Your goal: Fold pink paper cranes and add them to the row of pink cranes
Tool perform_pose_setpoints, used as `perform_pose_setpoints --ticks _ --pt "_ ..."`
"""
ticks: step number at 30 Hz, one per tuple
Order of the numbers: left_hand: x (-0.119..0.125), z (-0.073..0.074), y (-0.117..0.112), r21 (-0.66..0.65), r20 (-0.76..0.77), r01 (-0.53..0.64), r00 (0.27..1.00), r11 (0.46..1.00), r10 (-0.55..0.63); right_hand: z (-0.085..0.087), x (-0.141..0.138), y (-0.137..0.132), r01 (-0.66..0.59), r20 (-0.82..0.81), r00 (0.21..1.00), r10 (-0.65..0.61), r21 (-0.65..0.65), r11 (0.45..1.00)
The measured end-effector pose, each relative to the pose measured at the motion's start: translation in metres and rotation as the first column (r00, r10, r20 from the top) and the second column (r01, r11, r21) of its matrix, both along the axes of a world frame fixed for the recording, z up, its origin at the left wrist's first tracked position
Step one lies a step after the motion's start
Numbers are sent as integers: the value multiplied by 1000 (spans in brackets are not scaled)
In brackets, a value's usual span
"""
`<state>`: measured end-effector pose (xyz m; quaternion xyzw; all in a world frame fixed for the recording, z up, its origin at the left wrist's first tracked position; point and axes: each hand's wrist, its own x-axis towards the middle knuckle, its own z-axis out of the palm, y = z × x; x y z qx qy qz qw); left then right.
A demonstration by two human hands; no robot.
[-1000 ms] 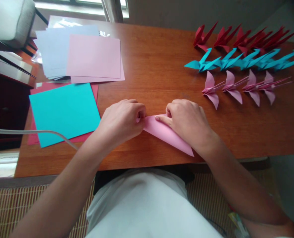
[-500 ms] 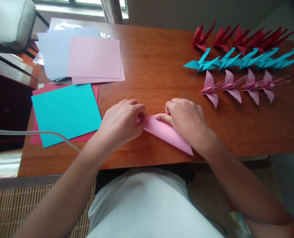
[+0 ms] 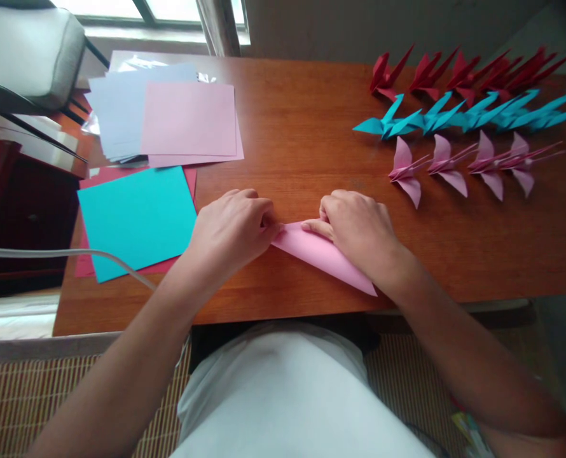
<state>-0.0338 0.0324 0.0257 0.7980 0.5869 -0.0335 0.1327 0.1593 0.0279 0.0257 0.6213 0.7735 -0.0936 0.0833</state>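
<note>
A pink sheet of origami paper [image 3: 324,254], bent over into a curved fold, lies near the front edge of the table between both hands. Its left end is pinched by my left hand [image 3: 240,222], thumb and curled fingers closed together. My right hand [image 3: 357,229] grips the far edge with fingers curled under and the thumb laid along the paper. One pointed corner sticks out toward the front, beside my right wrist. The parts of the paper under the fingers are hidden.
Folded cranes stand in rows at the right: red cranes [image 3: 426,73], blue cranes [image 3: 435,117] and pink cranes [image 3: 448,165]. At the left lie pale pink sheets [image 3: 190,117], grey-blue sheets [image 3: 118,114] and a turquoise sheet [image 3: 140,222] over red paper. A white cable [image 3: 73,252] crosses the table's left side.
My left thumb has slid slightly left along the paper's edge and now shows more. My right hand keeps nearly the same hold. The whole view has shifted a little.
</note>
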Motion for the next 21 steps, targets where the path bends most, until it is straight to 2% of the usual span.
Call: perform_pose_setpoints --ticks 4,11,15,18,21 --pt "-7 -3 -3 33 16 -24 1000 999 24 2 0 -1 2 2 1000 -2 -2 1000" --pt "-18 -16 -10 147 72 -46 997 988 35 3 -1 -1 25 -3 1000 -25 -20 1000" --pt "-17 -17 -13 181 85 -43 996 982 28 3 -1 -1 28 6 1000 -28 -20 999" --pt "-9 -13 -28 275 55 -4 998 962 -11 2 -1 -1 14 14 1000 -13 -4 1000" --pt "7 -11 -54 379 54 137 984 915 -170 0 0 -1 -1 15 1000 1 5 1000"
